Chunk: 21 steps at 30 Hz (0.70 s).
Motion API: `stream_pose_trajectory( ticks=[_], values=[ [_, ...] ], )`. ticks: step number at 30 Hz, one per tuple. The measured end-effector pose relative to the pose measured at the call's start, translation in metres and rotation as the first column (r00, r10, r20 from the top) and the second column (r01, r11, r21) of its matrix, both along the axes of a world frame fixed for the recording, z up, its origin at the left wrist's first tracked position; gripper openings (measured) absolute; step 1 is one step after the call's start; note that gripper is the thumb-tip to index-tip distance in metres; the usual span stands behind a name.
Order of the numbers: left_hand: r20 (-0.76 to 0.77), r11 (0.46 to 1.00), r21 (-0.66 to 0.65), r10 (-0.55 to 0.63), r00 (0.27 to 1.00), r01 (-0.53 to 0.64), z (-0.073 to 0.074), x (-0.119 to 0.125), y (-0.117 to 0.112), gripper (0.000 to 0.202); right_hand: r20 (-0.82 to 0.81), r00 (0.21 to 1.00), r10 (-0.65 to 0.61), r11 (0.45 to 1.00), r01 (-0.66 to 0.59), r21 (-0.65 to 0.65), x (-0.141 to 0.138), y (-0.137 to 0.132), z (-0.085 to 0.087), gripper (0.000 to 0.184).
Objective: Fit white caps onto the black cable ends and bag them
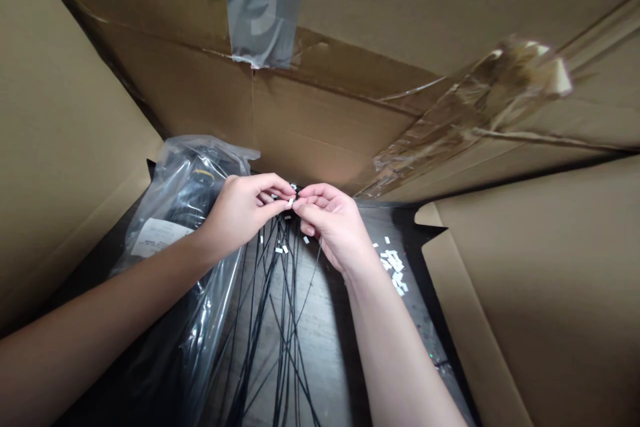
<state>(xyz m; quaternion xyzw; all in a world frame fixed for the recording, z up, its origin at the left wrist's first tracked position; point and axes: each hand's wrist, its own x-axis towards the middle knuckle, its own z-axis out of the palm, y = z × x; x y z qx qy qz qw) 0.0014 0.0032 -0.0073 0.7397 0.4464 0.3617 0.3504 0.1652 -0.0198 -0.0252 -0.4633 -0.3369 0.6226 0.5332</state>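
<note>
1. our left hand (240,217) and right hand (333,223) pinched a small white tab (291,201) at the top of thin black cables (280,293).
2. more tabs (393,263) lay to the right, inside a cardboard box (320,113).

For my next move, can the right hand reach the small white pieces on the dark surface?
Probably yes: the right hand is close to the white pieces, nothing between, though busy at the black wires.

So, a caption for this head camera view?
Inside a cardboard box, the left hand and right hand pinch a small white tab on thin black cables.
</note>
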Motion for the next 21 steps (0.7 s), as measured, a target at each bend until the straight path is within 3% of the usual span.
stream_pose_trajectory(
  ticks=[21],
  values=[
    [-0.059,0.991,0.119,-0.051,0.997,0.058,0.0036,-0.0008,-0.0019,0.011,0.054,0.998,0.019,1.0,-0.018,-0.008,-0.0008,-0.001,0.0041,0.027]
  ],
)
